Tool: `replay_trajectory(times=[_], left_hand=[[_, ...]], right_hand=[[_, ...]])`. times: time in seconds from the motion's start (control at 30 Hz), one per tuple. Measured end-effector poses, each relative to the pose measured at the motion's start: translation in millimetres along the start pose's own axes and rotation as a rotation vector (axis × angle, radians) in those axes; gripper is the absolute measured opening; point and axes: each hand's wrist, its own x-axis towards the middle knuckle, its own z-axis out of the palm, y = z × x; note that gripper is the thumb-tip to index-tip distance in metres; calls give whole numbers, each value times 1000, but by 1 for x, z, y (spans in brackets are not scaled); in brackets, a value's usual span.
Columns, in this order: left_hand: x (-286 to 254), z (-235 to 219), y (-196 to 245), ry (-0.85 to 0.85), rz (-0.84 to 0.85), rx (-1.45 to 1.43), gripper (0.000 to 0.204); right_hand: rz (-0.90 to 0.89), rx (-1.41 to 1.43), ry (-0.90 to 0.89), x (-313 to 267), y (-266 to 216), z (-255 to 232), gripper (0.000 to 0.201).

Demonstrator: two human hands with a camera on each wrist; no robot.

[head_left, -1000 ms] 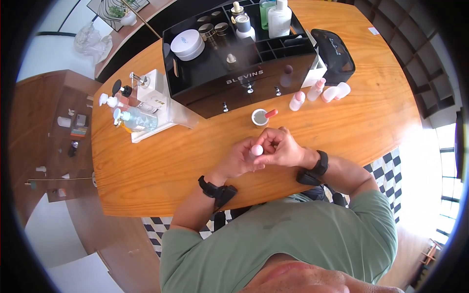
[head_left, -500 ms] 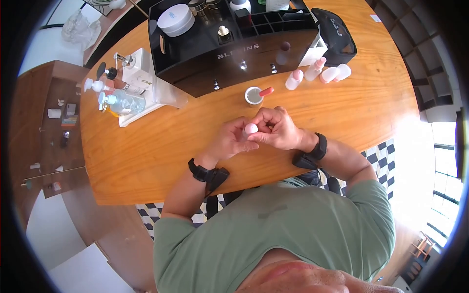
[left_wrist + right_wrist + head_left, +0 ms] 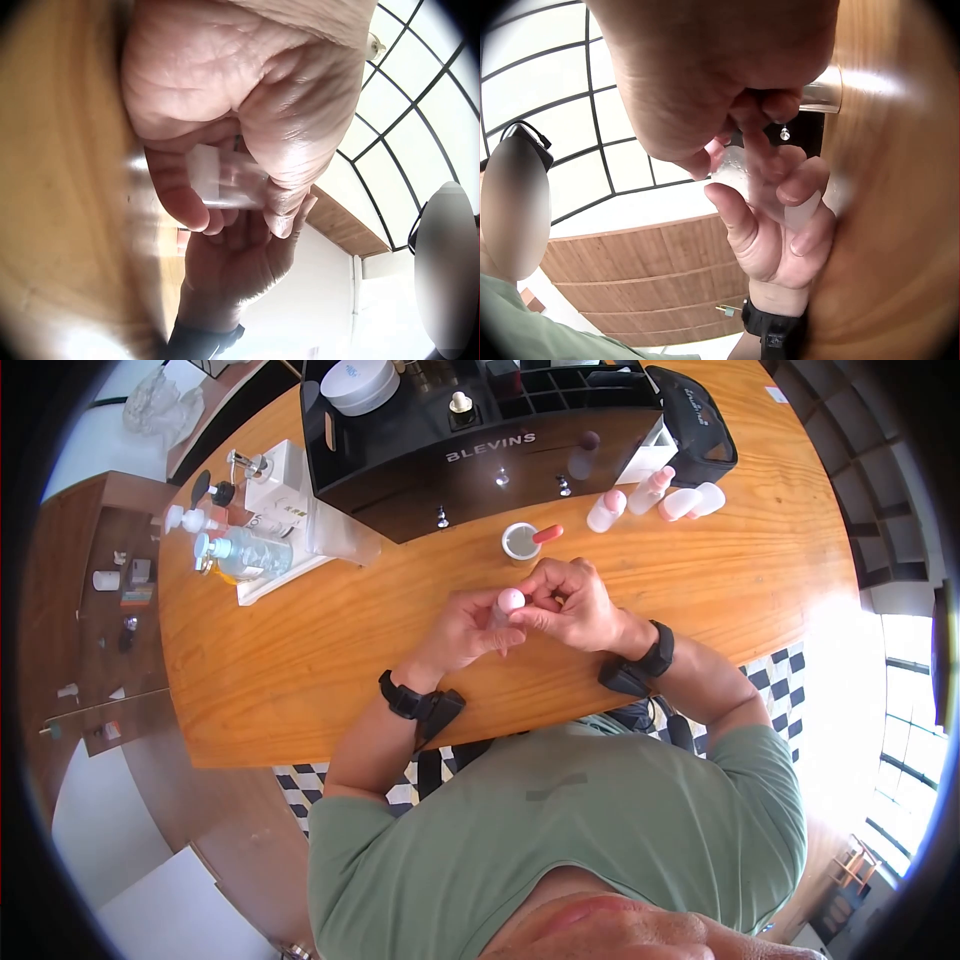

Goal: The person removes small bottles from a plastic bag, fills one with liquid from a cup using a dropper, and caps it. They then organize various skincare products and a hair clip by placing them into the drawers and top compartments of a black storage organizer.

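Observation:
Both hands meet above the table's near half. My left hand (image 3: pixel 468 630) holds a small translucent bottle (image 3: pixel 503 618) with a pale pink rounded top. The left wrist view shows the bottle (image 3: pixel 244 180) lying across the curled fingers, with a whitish band at one end. My right hand (image 3: pixel 580 610) has its thumb and curled fingers at the bottle's top end. In the right wrist view those fingertips (image 3: pixel 769 163) pinch close to the frosted top (image 3: pixel 731 166). Just beyond the hands stands a small white cup (image 3: pixel 519 543) with a red handle (image 3: pixel 548 534) leaning over its rim.
A black organizer (image 3: pixel 400 490) marked BLEVINS stands behind the cup. At left, several pump bottles (image 3: pixel 245 550) crowd a white tray (image 3: pixel 270 588). Small pink-and-white bottles (image 3: pixel 605 512) stand or lie to the right, near a black case (image 3: pixel 700 435). The table's near edge lies under the forearms.
The head view has shifted, so the table items appear higher. Both hands stay together around the bottle, with only slight finger movement.

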Motion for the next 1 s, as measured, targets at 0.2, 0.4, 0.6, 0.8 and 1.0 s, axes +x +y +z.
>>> replay_trajectory(times=[0.2,0.4,0.6,0.8,1.0], left_hand=[[1,6,7,13,4,93,45],[0,-1,5,-19,-25,143,44],[1,8,7,31,32,49,52],[2,-1,-1,-65,71,67,39],[1,-4,-4,-101,60,10,36]], right_hand=[[-74,-98,-22,1,5,-2,27],[-95,-260,-29,0,2,-3,25],[-141,-239,-15,4,-1,-4,24],[-124,-323,-10,-2,-1,-2,25],[-95,-253,-134,1,-12,-6,23]])
